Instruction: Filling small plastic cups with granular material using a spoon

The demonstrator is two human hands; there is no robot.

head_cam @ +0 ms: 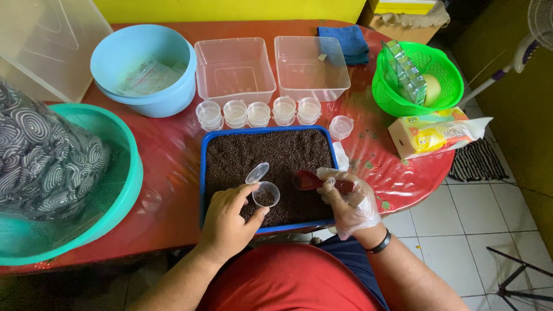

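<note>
small lidded cups [258, 113] behind blue tray [203, 173], green colander [391, 98] right

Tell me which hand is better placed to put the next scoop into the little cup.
Probably the right hand: it holds the red spoon just beside the small cup, which the left hand steadies over the blue tray.

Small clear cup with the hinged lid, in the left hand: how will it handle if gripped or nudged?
The small clear cup looks thin-walled, so it probably flexes under a firm squeeze. Only partly filled with dark grains, it is likely light and easy to tip. Its open lid hangs off one side, which may unbalance it.
</note>
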